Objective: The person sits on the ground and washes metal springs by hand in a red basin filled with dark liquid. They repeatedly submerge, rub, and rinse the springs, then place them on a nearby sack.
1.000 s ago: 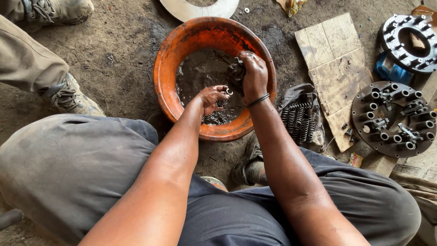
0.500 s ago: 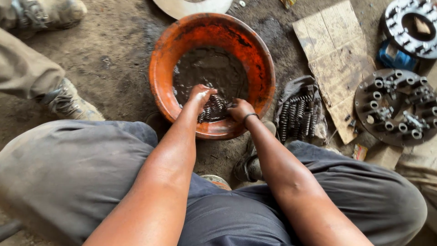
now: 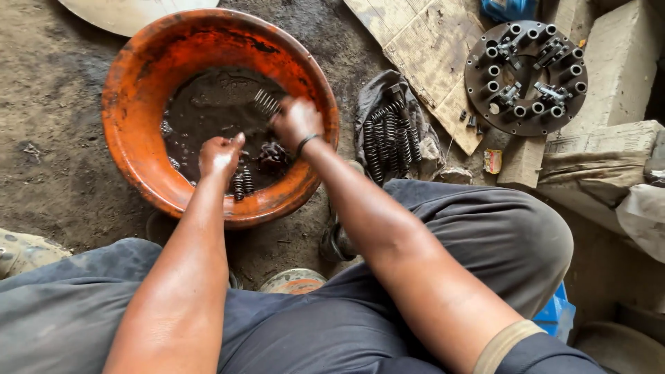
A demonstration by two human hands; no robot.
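Note:
An orange basin (image 3: 138,69) sits on the dirt floor, holding dark oily liquid and several small coil springs (image 3: 242,181). My right hand (image 3: 296,123) is inside the basin, gripping a coil spring (image 3: 265,102) that sticks out to the upper left of the fingers. My left hand (image 3: 220,156) is lower left in the basin, fingers curled just above the springs lying near the front wall. Whether it holds anything is hidden.
A dark rag (image 3: 391,125) with several cleaned springs lies right of the basin. A round metal clutch plate (image 3: 525,76) rests on a wooden board (image 3: 422,41) at the upper right. Concrete blocks (image 3: 623,62) stand far right. A pale disc (image 3: 131,10) lies behind the basin.
The view has shifted right. My right hand moved from the basin's front rim into the middle and lifted a spring. My left hand stayed low among the springs.

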